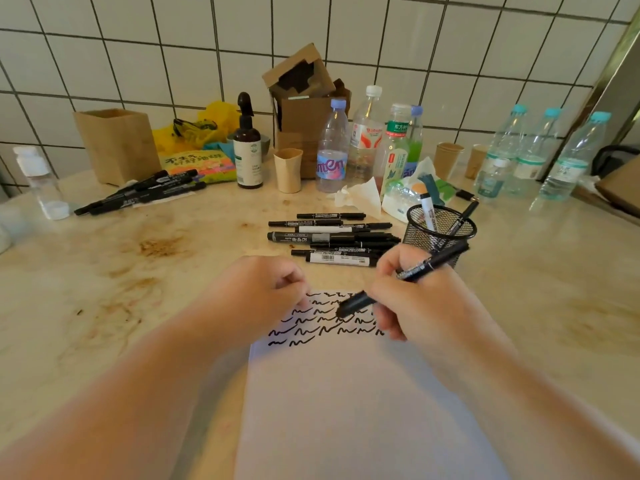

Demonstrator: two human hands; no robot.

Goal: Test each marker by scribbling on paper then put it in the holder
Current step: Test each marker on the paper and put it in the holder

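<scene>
My right hand [420,299] grips a black marker [429,266], its tip down on the white paper [346,403] among rows of black scribbles [311,323]. My left hand [258,296] lies curled at the paper's upper left edge; I cannot tell whether its fingers hold anything. Just beyond the paper lies a pile of several black markers [332,237]. To the right of that pile stands a black mesh holder [440,233] with two markers standing in it.
Another bunch of black markers [145,194] lies far left near a brown paper bag [117,145]. Bottles [332,147], paper cups [288,169], a cardboard box [301,98] and crumpled tissue [360,197] crowd the back of the stained counter [138,271] against a tiled wall.
</scene>
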